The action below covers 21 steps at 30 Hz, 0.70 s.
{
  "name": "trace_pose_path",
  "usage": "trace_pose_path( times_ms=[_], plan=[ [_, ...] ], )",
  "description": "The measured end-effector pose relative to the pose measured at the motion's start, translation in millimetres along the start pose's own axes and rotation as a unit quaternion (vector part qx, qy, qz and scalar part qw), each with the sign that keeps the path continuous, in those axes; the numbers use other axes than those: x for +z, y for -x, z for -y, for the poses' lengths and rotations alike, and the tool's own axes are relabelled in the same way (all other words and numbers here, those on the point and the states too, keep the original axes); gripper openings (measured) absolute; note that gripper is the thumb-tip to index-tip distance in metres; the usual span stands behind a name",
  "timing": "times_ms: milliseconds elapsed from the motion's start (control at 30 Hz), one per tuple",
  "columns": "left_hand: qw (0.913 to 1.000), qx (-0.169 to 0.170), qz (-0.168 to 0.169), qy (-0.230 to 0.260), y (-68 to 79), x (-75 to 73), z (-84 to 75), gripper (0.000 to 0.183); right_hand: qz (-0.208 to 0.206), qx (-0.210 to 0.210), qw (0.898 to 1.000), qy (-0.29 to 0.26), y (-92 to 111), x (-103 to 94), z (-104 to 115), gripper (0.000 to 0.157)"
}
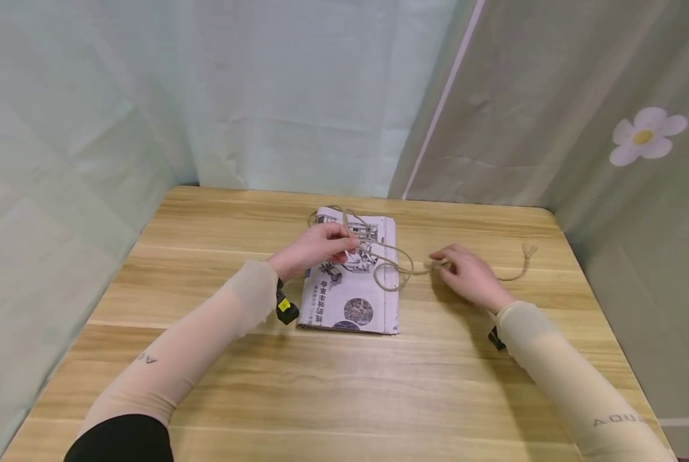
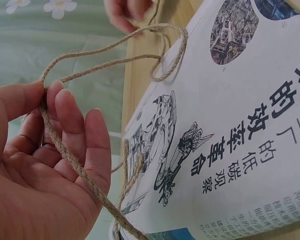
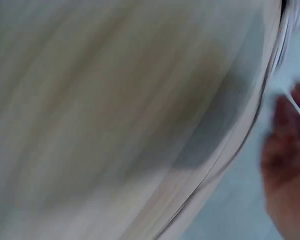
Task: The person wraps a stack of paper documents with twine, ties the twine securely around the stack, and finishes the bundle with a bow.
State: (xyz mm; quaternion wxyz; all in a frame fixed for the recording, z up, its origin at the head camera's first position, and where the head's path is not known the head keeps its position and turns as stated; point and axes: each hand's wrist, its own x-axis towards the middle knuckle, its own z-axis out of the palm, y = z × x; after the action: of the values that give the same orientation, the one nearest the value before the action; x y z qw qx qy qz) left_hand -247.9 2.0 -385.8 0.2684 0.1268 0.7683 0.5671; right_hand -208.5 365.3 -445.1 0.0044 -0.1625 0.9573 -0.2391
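Observation:
A folded newspaper (image 1: 344, 301) with drawings, round photos and large printed characters lies on the table. Over its far part, my left hand (image 1: 323, 245) pinches a thin jute rope (image 2: 72, 162) between thumb and forefinger. From that pinch the rope loops across the newspaper's right side, and another stretch goes round its far left corner. To the right of the newspaper, my right hand (image 1: 468, 276) holds the rope loosely between thumb and fingers, low over the table. The right wrist view is blurred; a pale strand crosses the right hand's fingers (image 3: 284, 145) there.
The wooden table (image 1: 344, 398) carries the newspaper near its far side. A frayed rope end (image 1: 528, 250) lies right of my right hand. Pale curtains (image 1: 321, 96) hang behind the table, with a white flower print (image 1: 647, 136) at the right.

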Motion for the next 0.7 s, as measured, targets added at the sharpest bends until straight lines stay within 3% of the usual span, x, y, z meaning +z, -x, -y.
trace_pose_path(
  times_ms=[100, 167, 333, 467, 600, 700],
  plan=[
    [1.0, 0.007, 0.002, 0.006, -0.1, 1.4, -1.4, 0.031, 0.061, -0.04, 0.997, 0.025, -10.3, 13.7, 18.9, 0.024],
    [0.9999, 0.008, 0.002, 0.01, -0.4, 2.1, -1.5, 0.03, 0.067, -0.033, 0.997, 0.036, -14.4, 15.9, 23.1, 0.017],
    [0.9999, 0.001, -0.001, 0.015, -0.7, 1.8, 0.5, 0.032, 0.036, 0.057, 0.998, -0.006, -13.6, 2.4, 11.0, 0.014],
    [0.9998, 0.001, -0.006, 0.018, -0.3, 0.9, 0.8, 0.032, -0.002, 0.137, 0.989, -0.05, -5.6, -14.6, -10.0, 0.023],
    [0.9998, 0.0, -0.009, 0.019, -0.4, -0.2, 1.6, 0.035, -0.022, 0.198, 0.979, -0.048, 3.6, -27.3, -29.2, 0.029],
    [0.9997, -0.001, -0.01, 0.02, -0.1, -0.8, 0.8, 0.035, -0.028, 0.215, 0.976, -0.024, 8.3, -31.9, -38.8, 0.031]
  ],
)
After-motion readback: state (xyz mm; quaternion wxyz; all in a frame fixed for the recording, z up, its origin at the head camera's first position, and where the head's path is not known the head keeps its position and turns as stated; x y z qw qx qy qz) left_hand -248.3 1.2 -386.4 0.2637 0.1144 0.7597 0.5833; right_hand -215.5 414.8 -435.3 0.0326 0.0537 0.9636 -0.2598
